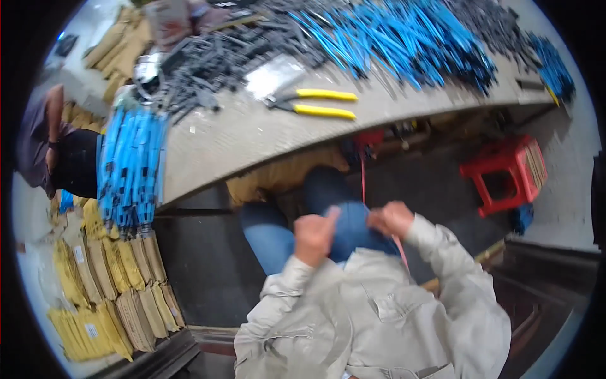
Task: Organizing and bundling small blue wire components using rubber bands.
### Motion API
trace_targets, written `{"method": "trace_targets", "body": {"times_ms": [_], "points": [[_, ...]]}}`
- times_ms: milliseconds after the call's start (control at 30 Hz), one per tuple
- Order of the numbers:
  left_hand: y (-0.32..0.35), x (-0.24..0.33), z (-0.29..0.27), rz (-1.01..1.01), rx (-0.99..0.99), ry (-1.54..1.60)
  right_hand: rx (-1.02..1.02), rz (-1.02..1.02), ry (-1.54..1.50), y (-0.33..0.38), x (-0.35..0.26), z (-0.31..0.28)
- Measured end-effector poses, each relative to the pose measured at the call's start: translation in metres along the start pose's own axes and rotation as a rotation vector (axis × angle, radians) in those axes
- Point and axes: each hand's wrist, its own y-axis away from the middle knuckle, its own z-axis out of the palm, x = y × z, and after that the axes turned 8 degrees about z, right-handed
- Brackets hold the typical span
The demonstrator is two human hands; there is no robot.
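Observation:
My right hand (pixel 392 219) is over my lap, its fingers closed round a thin pink strap (pixel 363 180). The strap runs up from that hand to a red thing under the table edge, and it shows again below the hand by my jacket. To the left, my left hand (pixel 314 237) is raised over my thighs with fingers curled and thumb sticking out. It is a little blurred, and whatever it may hold is hidden. Beyond both hands, yellow-handled cutting pliers (pixel 325 104) lie on the grey table (pixel 208 148), their handles pointing right.
Thin blue-and-black strips (pixel 404 41) and dark grey parts (pixel 208 63) are heaped on the table. More blue strips (pixel 129 164) hang over its left end. Packed parcels (pixel 120 271) stack at left, near another person (pixel 53 139). A red stool (pixel 502 174) stands right.

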Motion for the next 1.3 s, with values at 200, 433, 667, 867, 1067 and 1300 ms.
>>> {"method": "trace_targets", "body": {"times_ms": [200,433,667,867,1067,1300], "points": [[-0.035,0.007,0.013,0.232,0.166,0.622,-0.077,-0.335,-0.408,-0.002,-0.077,-0.098],[0.001,0.024,-0.043,-0.439,0.398,1.502,0.296,0.181,-1.204,-0.024,-0.078,-0.1],[0.04,0.026,-0.102,-0.398,0.866,1.665,-0.582,-0.039,-1.593,-0.065,-0.139,-0.042],[0.085,0.026,-0.132,-0.401,1.25,1.753,-0.506,-0.382,-1.764,-0.093,-0.208,-0.067],[0.132,0.0,-0.144,-0.164,1.507,1.691,-0.631,-0.64,-1.636,-0.094,-0.253,-0.076],[0.149,-0.056,-0.17,-0.2,1.455,1.443,-0.468,-0.579,-1.798,-0.133,-0.296,-0.093]]}}
